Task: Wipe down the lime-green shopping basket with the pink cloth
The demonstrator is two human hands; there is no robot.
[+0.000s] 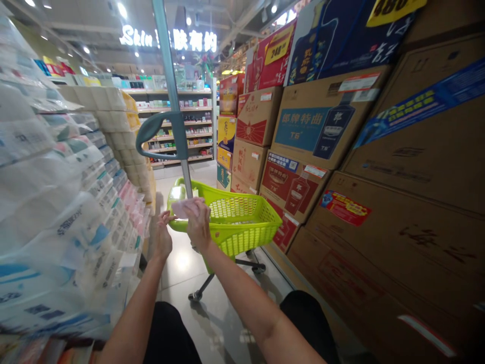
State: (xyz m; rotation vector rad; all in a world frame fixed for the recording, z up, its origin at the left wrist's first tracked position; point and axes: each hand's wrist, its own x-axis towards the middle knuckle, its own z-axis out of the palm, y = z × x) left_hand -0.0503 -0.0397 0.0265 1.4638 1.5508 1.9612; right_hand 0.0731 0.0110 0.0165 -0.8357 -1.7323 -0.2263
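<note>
A lime-green shopping cart (246, 232) with a perforated basket stands on the floor before me. My right hand (199, 225) is closed on a pale pink cloth (184, 207), which lies against the basket's near left end. At the left corner of the rim, my left hand (162, 237) has its fingers bent onto the edge. A grey upright pole with a looped handle (161, 135) rises from the cart's left end. Beside the pole's foot, inside the basket, sits a clear shiny package (177, 194); its contents are hard to make out.
Stacked cardboard liquor cartons (303, 121) line the right side. Plastic-wrapped tissue packs (87, 197) are piled on the left. Shelves of small goods (197, 116) stand at the aisle's far end. The cart's wheels (196, 296) rest on the tiled floor (178, 323) between my knees.
</note>
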